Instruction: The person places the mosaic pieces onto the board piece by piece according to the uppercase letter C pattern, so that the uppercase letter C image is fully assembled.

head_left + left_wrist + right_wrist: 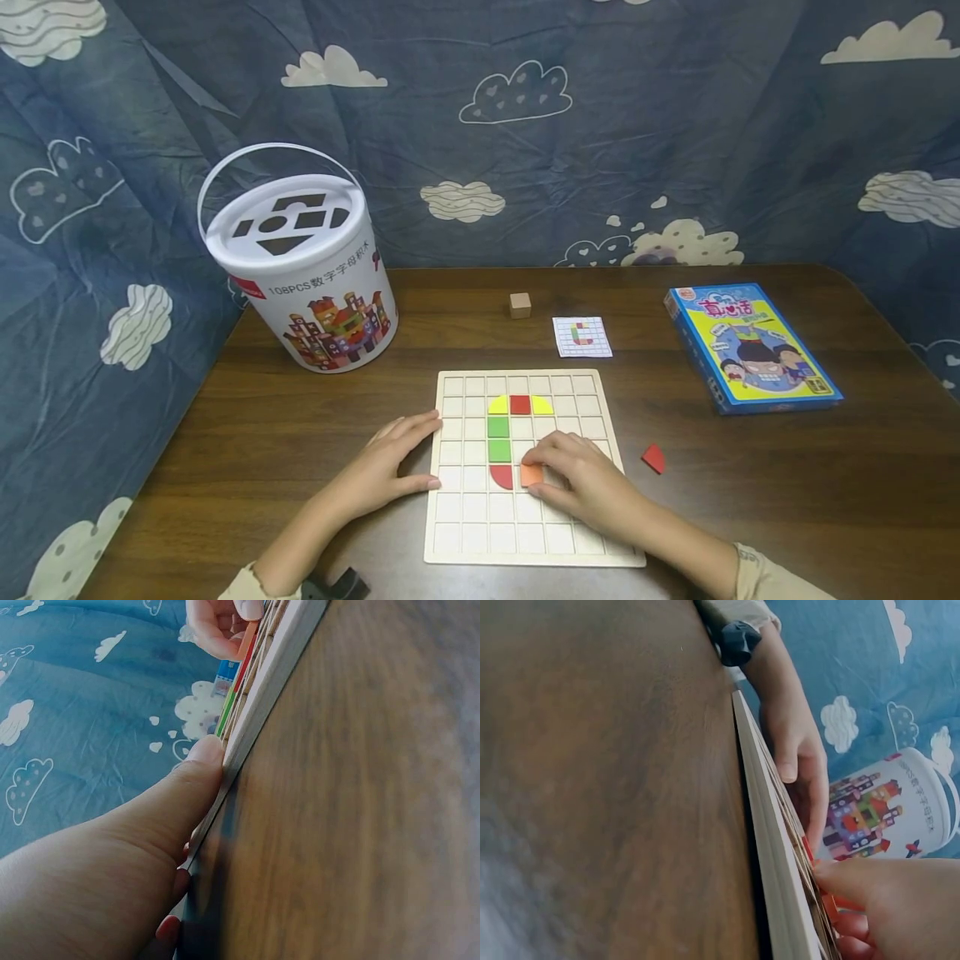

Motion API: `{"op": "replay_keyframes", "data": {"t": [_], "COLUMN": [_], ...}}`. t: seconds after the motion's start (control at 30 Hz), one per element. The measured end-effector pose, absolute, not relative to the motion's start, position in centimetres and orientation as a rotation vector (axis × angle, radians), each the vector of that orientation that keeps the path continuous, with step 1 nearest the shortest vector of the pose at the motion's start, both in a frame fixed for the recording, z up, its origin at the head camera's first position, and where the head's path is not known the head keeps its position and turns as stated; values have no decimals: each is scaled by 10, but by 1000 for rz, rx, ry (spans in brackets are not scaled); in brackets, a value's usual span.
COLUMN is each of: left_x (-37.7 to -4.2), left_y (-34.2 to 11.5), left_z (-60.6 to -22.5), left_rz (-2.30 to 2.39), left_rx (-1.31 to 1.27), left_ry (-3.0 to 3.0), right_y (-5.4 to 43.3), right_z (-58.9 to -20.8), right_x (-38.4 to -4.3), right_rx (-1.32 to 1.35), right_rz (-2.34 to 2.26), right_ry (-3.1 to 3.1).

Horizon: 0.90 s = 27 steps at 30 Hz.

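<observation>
A pale wooden grid board (460,533) lies on the table. My left hand (384,467) rests at its left edge, thumb and fingers spread along the rim. Thumb and fingers of my right hand (588,482) pinch an orange square tile (531,475) low over the grid, just right of a red quarter-circle tile (501,476). Above that red piece, two green square tiles (498,451) form a column. A red square tile (519,405) sits at the top between two yellow quarter-circle tiles (542,406). In the left wrist view, the orange tile's edge shows under the right fingers.
Right of the board lies a loose red quarter-circle tile (654,458). Behind it are a small pattern card (592,350) and a wooden cube (520,307). A white lidded bucket (322,279) stands back left; a blue and yellow game box (753,350) lies at right.
</observation>
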State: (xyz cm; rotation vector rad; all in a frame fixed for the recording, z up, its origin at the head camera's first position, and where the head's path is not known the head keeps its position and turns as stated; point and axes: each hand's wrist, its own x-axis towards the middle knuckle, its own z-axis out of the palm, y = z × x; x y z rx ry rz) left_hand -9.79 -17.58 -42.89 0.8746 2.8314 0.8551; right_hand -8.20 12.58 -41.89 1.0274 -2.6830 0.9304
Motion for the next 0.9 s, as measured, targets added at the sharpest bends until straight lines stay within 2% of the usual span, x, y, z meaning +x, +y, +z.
{"op": "replay_keyframes", "data": {"t": [0.6,0.9], "left_x": [-98,-97], "left_y": [-175,-176], "left_z": [-429,-430], "left_rz": [861,866], "left_rx": [896,879], "left_ry": [2830,2830], "right_y": [123,139], "right_z": [-419,-399], "right_x": [-81,-81], "right_rx": [962,1128], "right_rz": [894,883], "right_ry": [-2768,-2765]}}
